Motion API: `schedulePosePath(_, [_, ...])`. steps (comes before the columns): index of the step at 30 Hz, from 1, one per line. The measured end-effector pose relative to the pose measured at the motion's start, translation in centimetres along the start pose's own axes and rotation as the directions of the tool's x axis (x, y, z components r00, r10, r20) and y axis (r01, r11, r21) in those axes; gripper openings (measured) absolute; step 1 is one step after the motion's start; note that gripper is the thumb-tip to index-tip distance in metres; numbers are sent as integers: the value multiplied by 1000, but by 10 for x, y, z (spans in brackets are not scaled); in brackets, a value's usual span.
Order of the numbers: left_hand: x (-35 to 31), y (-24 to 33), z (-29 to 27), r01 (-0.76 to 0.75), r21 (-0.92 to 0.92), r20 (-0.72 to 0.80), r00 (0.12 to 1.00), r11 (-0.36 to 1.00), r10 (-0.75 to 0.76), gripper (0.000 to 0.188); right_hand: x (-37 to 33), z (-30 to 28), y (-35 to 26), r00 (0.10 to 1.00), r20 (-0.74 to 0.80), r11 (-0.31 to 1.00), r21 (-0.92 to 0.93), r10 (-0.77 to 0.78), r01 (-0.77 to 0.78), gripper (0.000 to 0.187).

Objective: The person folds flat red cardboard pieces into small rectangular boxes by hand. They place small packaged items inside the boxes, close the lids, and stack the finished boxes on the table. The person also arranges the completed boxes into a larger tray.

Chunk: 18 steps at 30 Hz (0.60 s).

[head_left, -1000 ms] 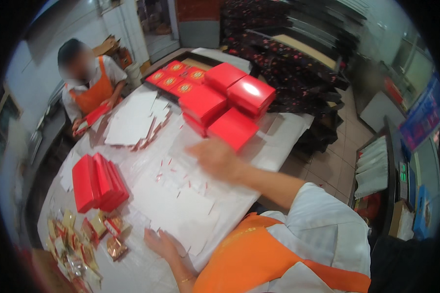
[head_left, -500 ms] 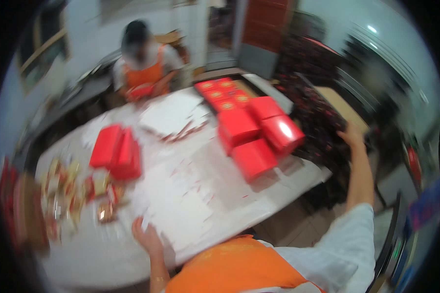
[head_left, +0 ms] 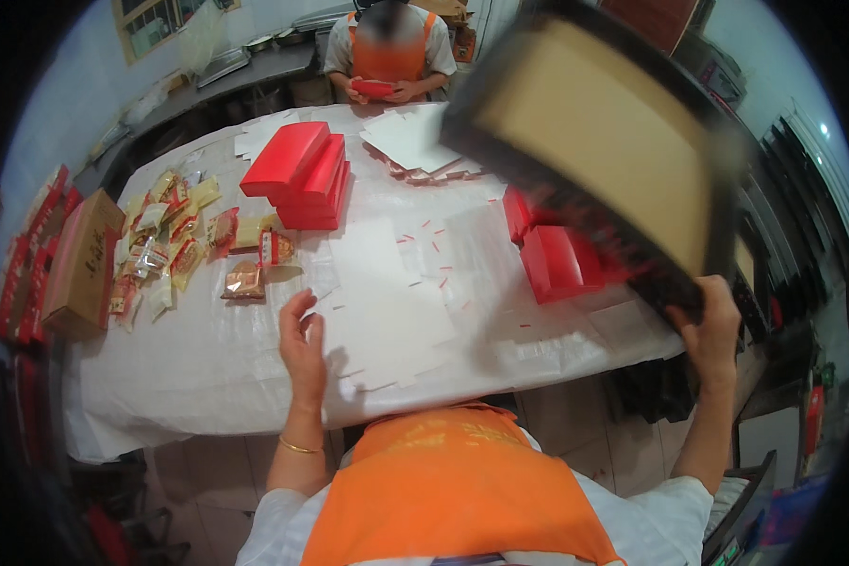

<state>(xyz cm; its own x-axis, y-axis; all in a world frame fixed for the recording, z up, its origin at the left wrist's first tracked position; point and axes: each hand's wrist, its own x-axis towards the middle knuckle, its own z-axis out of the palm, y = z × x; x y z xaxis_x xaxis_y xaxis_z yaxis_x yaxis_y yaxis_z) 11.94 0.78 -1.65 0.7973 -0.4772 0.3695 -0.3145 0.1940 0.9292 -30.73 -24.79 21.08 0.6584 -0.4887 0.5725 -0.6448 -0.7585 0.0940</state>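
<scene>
My right hand (head_left: 710, 325) grips the near corner of a black-rimmed tray (head_left: 594, 132) with a flat tan base. The tray is tilted, slightly blurred, and held up over the right side of the table. It partly covers the red boxes (head_left: 557, 264) there. My left hand (head_left: 302, 349) is empty, its fingers loosely curled and apart. It hovers by the left edge of the flat white card sheets (head_left: 387, 302), close to a wrapped brown pastry (head_left: 243, 281).
Left lie several wrapped snacks (head_left: 160, 236) beside a brown carton (head_left: 83, 264). Stacked red boxes (head_left: 297, 170) stand behind them. Across the table (head_left: 208, 377), a person in an orange apron (head_left: 387, 52) holds a red packet (head_left: 373, 89) near white card (head_left: 410, 137). Dark trays (head_left: 811, 179) line the right.
My right hand has raised the tray from the right side and brought it over the table's red boxes. My left hand has lifted a little. The whole view has shifted.
</scene>
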Motion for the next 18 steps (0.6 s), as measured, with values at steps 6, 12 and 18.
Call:
schedulePosePath(6, [-1,30,-68,400,-780,359,916,481,-180,69,5,51,-95,867,153,863,277,-474,423,46])
schedulePosePath(12, [-60,64,-126,508,-332,128,859,795,-495,71,-27,121,-145,711,140,685,445,-690,577,36])
schedulePosePath(18, [-89,54,-141,486,-215,56,872,847,-486,80,-70,146,-150,729,87,667,487,-679,563,24])
